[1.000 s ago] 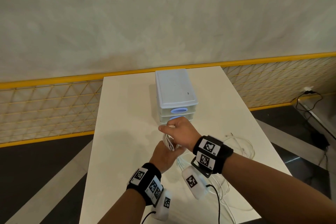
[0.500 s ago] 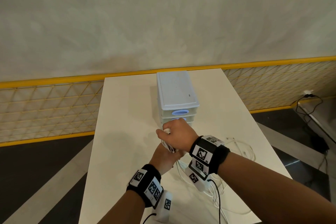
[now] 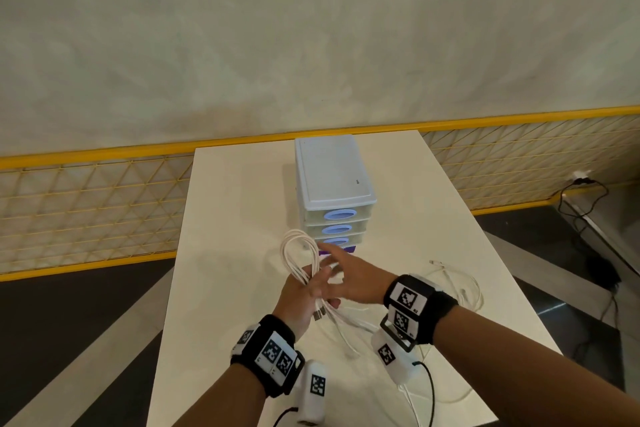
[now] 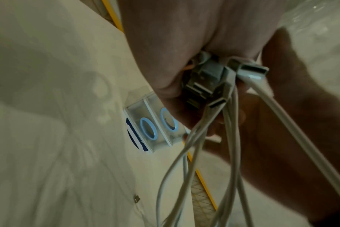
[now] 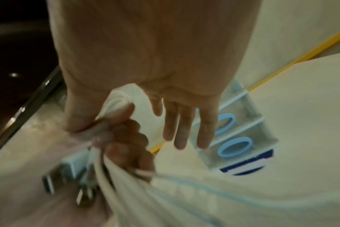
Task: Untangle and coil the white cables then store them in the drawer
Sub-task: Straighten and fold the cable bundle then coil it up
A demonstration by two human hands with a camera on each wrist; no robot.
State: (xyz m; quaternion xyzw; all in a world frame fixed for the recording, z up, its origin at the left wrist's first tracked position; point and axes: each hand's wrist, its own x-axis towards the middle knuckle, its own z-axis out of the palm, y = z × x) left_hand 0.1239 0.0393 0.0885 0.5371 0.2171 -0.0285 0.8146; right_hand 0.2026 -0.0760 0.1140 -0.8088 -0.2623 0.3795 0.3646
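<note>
A bundle of white cables (image 3: 300,255) stands as a looped coil above my left hand (image 3: 317,289), which grips it at the waist. In the right wrist view the left hand's fingers (image 5: 126,138) are curled round the strands. The USB plugs (image 4: 210,79) hang below the left palm, and loose cable tails (image 3: 346,329) trail onto the table. My right hand (image 3: 334,270) hovers just right of the coil with straight fingers (image 5: 184,129) that point at the lower drawers. The white drawer unit (image 3: 332,180) with blue ring handles (image 5: 235,147) stands behind, all drawers closed.
More loose white cable (image 3: 460,284) lies on the white table (image 3: 235,218) to the right of my hands. The table's right and left edges drop to a dark floor. A yellow mesh fence (image 3: 86,211) runs behind the table.
My right hand has let go of the coil and spread its fingers toward the drawers. The coil's loop now stands free above my left hand.
</note>
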